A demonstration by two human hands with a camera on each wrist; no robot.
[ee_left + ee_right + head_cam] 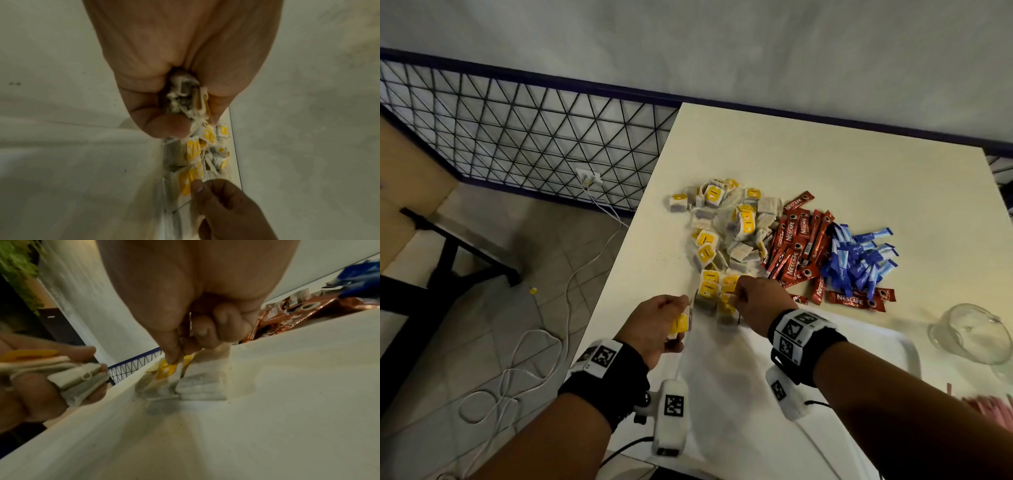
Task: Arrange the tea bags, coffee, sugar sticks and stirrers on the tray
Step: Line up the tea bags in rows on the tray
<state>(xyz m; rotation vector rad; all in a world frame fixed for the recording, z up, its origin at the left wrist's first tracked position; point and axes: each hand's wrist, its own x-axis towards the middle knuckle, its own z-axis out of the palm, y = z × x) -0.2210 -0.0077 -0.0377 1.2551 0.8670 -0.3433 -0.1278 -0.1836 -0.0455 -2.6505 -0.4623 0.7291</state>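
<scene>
— What have my hands got right now?

— My left hand [655, 325] has its fingers [166, 128] curled round a small stack of tea bags [68, 378], held just off the left edge of the tray [907, 346]. My right hand [760, 301] pinches the yellow tag of one tea bag [166, 371] between thumb and forefinger, the other fingers [222, 324] curled in; that bag stands with a few others in the tray's far left corner

— And the rest of the stock?

— Loose tea bags [726, 222] lie heaped on the counter [825, 164] beyond the tray. Just right of them I see the red coffee sticks [796, 246], then the blue sugar sticks [859, 257]. A glass jar [971, 332] sits on the counter at the right
</scene>
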